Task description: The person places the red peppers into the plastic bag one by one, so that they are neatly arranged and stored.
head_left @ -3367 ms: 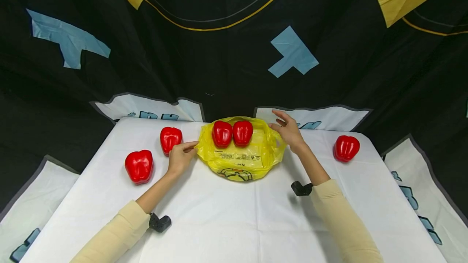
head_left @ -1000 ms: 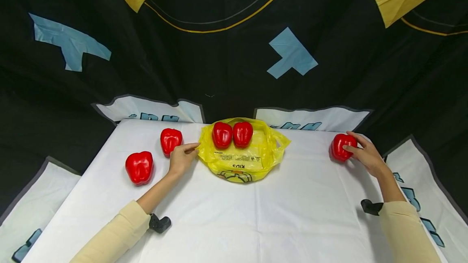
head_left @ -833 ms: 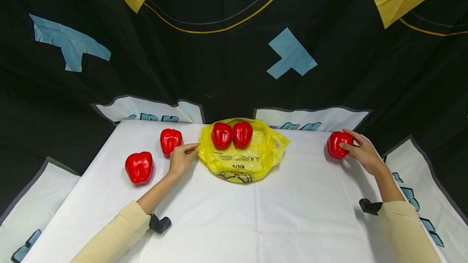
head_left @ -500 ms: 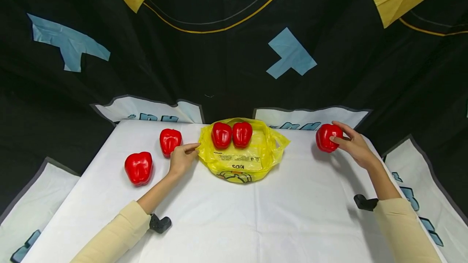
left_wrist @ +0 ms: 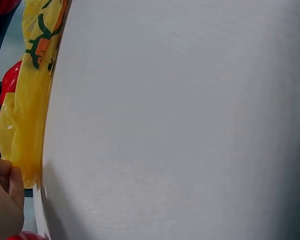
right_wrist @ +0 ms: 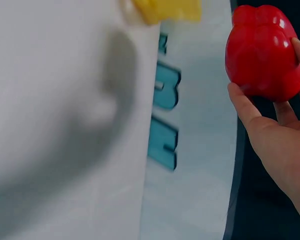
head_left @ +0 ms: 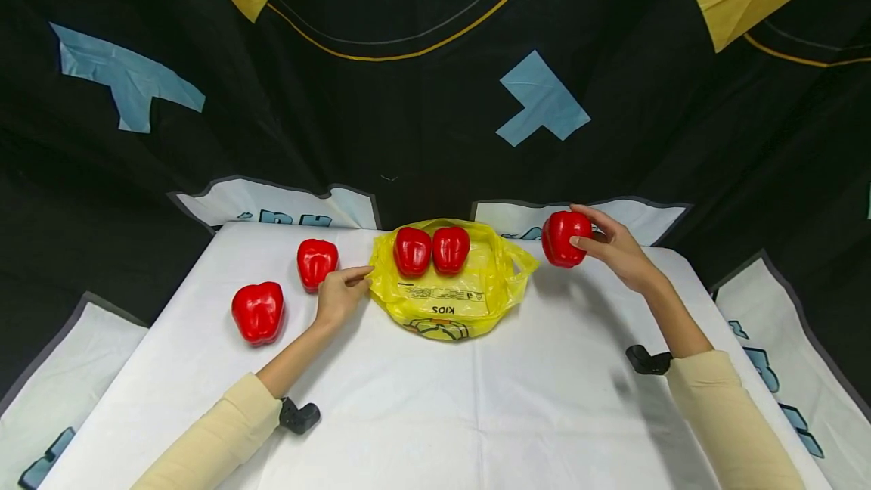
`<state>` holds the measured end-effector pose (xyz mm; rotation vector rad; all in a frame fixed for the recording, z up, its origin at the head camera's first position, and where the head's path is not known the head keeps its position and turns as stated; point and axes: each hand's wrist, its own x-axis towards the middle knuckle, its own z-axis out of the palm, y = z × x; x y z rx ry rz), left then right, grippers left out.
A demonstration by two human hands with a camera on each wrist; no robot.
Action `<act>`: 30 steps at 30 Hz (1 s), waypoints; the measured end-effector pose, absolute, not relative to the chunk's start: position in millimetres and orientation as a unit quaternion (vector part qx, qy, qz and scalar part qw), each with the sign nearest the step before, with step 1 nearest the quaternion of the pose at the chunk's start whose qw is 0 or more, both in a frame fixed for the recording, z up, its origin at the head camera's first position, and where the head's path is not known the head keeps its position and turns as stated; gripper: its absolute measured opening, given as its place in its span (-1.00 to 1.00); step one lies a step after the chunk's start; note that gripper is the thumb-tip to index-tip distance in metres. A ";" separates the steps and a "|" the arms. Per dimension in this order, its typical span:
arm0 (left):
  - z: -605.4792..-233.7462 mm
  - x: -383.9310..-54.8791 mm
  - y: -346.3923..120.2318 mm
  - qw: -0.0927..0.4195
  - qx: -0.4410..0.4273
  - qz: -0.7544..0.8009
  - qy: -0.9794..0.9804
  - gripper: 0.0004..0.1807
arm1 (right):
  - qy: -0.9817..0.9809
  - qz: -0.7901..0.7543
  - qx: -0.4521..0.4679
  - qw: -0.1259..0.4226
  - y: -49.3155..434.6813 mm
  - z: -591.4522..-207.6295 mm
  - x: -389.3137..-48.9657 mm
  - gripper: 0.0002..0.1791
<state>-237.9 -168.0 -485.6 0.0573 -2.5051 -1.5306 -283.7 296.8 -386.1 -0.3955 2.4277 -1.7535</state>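
Observation:
A yellow plastic bag (head_left: 442, 305) lies spread at the back middle of the table with two red bell peppers (head_left: 412, 252) inside its mouth. My left hand (head_left: 338, 298) pinches the bag's left edge between thumb and fingers; the left wrist view shows this pinch on the yellow film (left_wrist: 27, 140). To the right of the bag, my right hand (head_left: 622, 252) grips another red bell pepper (head_left: 562, 239) in the air, its shadow falling on the cloth. In the right wrist view, thumb and fingers reach round that pepper (right_wrist: 262, 55).
Two more red bell peppers, one nearer (head_left: 258, 313) and one farther back (head_left: 317, 263), rest left of the bag, the farther one close to my left hand. White cloth covers the table (head_left: 422, 414). A black curtain (head_left: 381, 119) hangs behind it.
My right hand let go of the bag's right side, took hold of the pepper at the far right, lifted it and carried it left towards the bag. The left hand stayed in place.

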 end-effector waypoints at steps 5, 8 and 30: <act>-487.9 -238.4 -169.8 0.105 0.023 -0.515 -0.850 -0.74 | 0.795 -0.582 -0.157 0.072 266.3 -384.2 -295.3 -0.24; -489.1 -238.2 -170.1 0.104 0.023 -0.514 -0.851 -0.74 | 0.792 -0.582 -0.167 0.079 249.9 -386.6 -302.9 -0.26; -490.1 -237.0 -168.6 0.109 0.015 -0.516 -0.850 -0.75 | 0.807 -0.559 -0.139 0.131 190.2 -416.3 -329.5 -0.29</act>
